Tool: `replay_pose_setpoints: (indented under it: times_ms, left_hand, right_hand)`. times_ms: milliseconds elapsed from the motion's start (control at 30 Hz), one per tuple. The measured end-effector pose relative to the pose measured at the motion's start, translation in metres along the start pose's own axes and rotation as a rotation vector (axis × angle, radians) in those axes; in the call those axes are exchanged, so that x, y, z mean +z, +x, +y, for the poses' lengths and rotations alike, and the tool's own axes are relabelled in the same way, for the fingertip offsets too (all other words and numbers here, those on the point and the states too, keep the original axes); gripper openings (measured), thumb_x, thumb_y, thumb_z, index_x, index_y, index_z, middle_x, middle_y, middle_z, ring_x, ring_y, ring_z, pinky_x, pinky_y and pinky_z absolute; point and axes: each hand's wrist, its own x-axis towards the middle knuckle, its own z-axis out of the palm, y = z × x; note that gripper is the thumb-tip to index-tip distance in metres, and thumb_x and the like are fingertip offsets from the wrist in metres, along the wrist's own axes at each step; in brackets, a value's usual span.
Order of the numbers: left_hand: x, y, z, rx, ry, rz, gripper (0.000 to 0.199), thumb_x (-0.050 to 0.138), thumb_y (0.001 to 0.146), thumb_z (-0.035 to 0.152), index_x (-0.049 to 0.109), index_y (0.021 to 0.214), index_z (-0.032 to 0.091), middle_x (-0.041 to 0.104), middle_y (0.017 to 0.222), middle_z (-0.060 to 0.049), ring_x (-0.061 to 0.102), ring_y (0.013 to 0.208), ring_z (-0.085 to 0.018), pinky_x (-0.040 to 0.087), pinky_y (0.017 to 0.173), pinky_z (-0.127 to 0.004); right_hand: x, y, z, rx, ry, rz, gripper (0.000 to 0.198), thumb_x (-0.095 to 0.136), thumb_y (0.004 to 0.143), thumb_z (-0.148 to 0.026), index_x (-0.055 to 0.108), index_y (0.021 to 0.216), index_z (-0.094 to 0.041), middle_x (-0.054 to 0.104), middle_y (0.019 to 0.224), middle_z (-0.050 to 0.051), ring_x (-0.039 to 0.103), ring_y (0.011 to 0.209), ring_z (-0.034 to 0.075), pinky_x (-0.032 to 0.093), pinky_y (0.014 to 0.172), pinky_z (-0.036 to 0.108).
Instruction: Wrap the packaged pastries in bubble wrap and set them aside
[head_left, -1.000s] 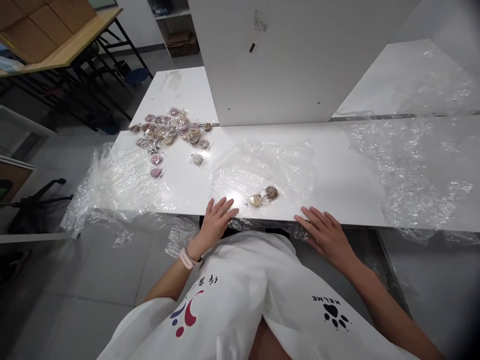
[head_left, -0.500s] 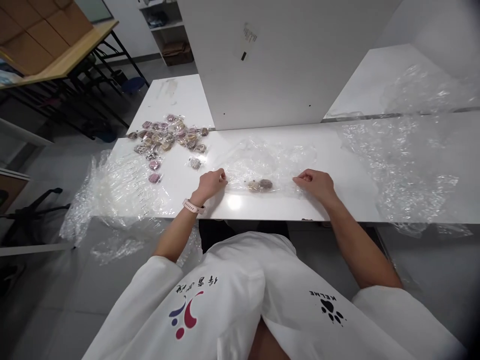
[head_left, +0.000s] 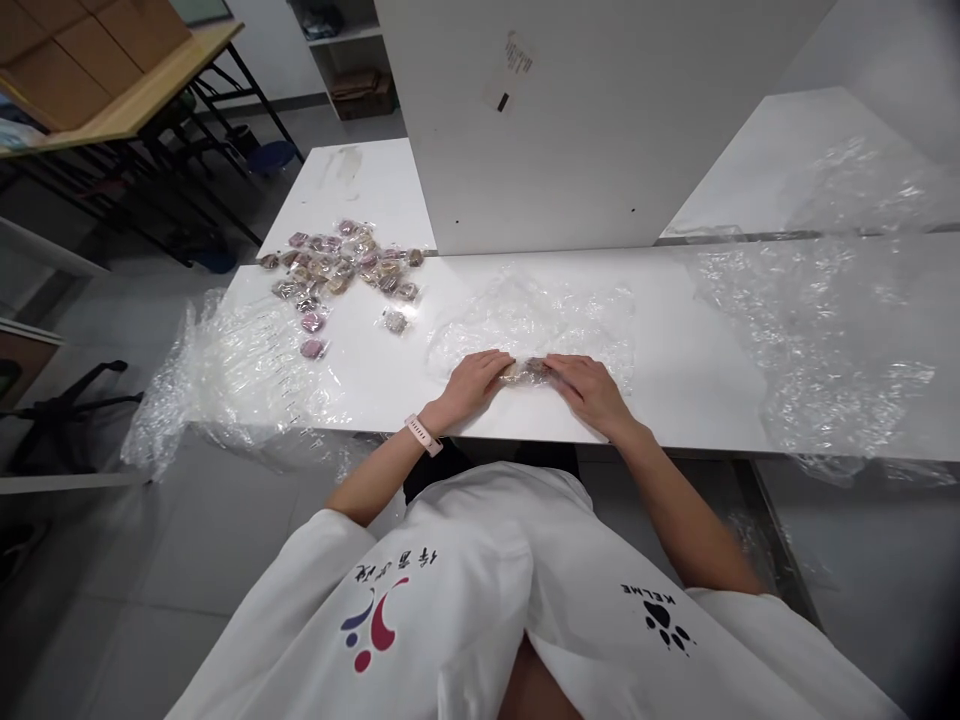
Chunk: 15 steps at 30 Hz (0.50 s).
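Two small rounded pieces (head_left: 527, 372), one tan and one dark brown, lie wrapped in the near edge of a clear plastic sheet (head_left: 555, 310) that is spread over the white table. My left hand (head_left: 478, 382) closes around the left end of this wrapped bundle, fingers together on top. From the other side my right hand (head_left: 589, 390) grips the right end in the same way. Both thumbs are mostly hidden. Beyond my hands the sheet lies flat and crinkled.
Several small bagged pieces (head_left: 337, 268), purple, brown and tan, are heaped at the left. One bagged grey piece (head_left: 394, 321) sits nearer. A stack of clear plastic (head_left: 255, 365) hangs over the front-left edge; more crinkled plastic (head_left: 817, 350) covers the right. A white upright panel (head_left: 570, 150) stands behind.
Both hands have moved inward from the sheet's near corners to the two pieces. The near edge of the plastic is now folded over them, and my fingers have closed on the bundle.
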Motion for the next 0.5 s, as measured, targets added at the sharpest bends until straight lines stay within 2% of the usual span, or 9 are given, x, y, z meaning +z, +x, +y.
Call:
replay_pose_setpoints:
  times_ms: [100, 167, 233, 300, 333, 400, 500]
  left_hand:
    - [-0.016, 0.015, -0.005, -0.159, -0.042, -0.013, 0.025, 0.046, 0.100, 0.032, 0.062, 0.115, 0.019, 0.073, 0.107, -0.010, 0.067, 0.100, -0.024, 0.051, 0.084, -0.038]
    - [-0.025, 0.019, -0.003, -0.272, -0.114, -0.079, 0.027, 0.047, 0.100, 0.039, 0.061, 0.111, 0.020, 0.072, 0.085, -0.005, 0.067, 0.077, -0.020, 0.048, 0.067, -0.032]
    - [-0.029, 0.020, 0.000, -0.366, -0.132, -0.142, 0.027, 0.052, 0.098, 0.043, 0.059, 0.110, 0.020, 0.068, 0.073, -0.001, 0.063, 0.066, -0.019, 0.042, 0.058, -0.029]
    - [-0.029, 0.017, 0.003, -0.427, -0.033, -0.143, 0.028, 0.059, 0.094, 0.041, 0.058, 0.110, 0.018, 0.066, 0.072, -0.002, 0.061, 0.065, -0.020, 0.040, 0.057, -0.030]
    - [-0.028, 0.013, 0.004, -0.432, 0.044, -0.106, 0.027, 0.059, 0.094, 0.038, 0.057, 0.111, 0.018, 0.068, 0.077, -0.004, 0.062, 0.068, -0.021, 0.040, 0.058, -0.031]
    - [-0.026, 0.002, 0.007, -0.340, 0.167, -0.004, 0.024, 0.057, 0.095, 0.033, 0.056, 0.114, 0.017, 0.070, 0.094, -0.009, 0.064, 0.081, -0.024, 0.044, 0.064, -0.034]
    - [-0.021, -0.019, 0.007, -0.008, 0.201, 0.039, 0.029, 0.058, 0.095, 0.031, 0.055, 0.121, 0.020, 0.064, 0.125, -0.012, 0.059, 0.113, -0.027, 0.048, 0.087, -0.039]
  right_hand:
    - [-0.003, 0.010, 0.005, 0.134, 0.079, 0.083, 0.045, 0.035, 0.100, -0.047, 0.072, 0.110, -0.023, 0.075, 0.101, 0.008, 0.065, 0.098, 0.026, 0.047, 0.087, 0.042]
    - [-0.007, 0.012, 0.004, 0.271, 0.180, 0.045, 0.043, 0.043, 0.096, -0.053, 0.073, 0.096, -0.023, 0.073, 0.081, 0.005, 0.065, 0.079, 0.022, 0.048, 0.074, 0.036]
    - [-0.012, 0.013, 0.001, 0.415, 0.245, -0.011, 0.038, 0.054, 0.090, -0.055, 0.073, 0.092, -0.022, 0.068, 0.070, 0.001, 0.063, 0.066, 0.020, 0.046, 0.065, 0.032]
    - [-0.014, 0.012, -0.003, 0.488, 0.173, 0.030, 0.033, 0.061, 0.086, -0.052, 0.072, 0.097, -0.022, 0.068, 0.072, 0.001, 0.063, 0.065, 0.019, 0.045, 0.064, 0.031]
    - [-0.015, 0.010, -0.004, 0.476, 0.102, 0.085, 0.032, 0.061, 0.086, -0.049, 0.072, 0.100, -0.022, 0.069, 0.079, 0.003, 0.063, 0.068, 0.020, 0.046, 0.065, 0.031]
    - [-0.018, 0.003, -0.006, 0.337, -0.010, 0.168, 0.030, 0.057, 0.091, -0.045, 0.071, 0.105, -0.023, 0.071, 0.100, 0.007, 0.065, 0.083, 0.022, 0.048, 0.072, 0.034]
    - [-0.019, -0.015, 0.000, 0.041, -0.043, 0.079, 0.034, 0.055, 0.094, -0.047, 0.068, 0.116, -0.026, 0.062, 0.131, 0.009, 0.059, 0.112, 0.027, 0.047, 0.092, 0.041]
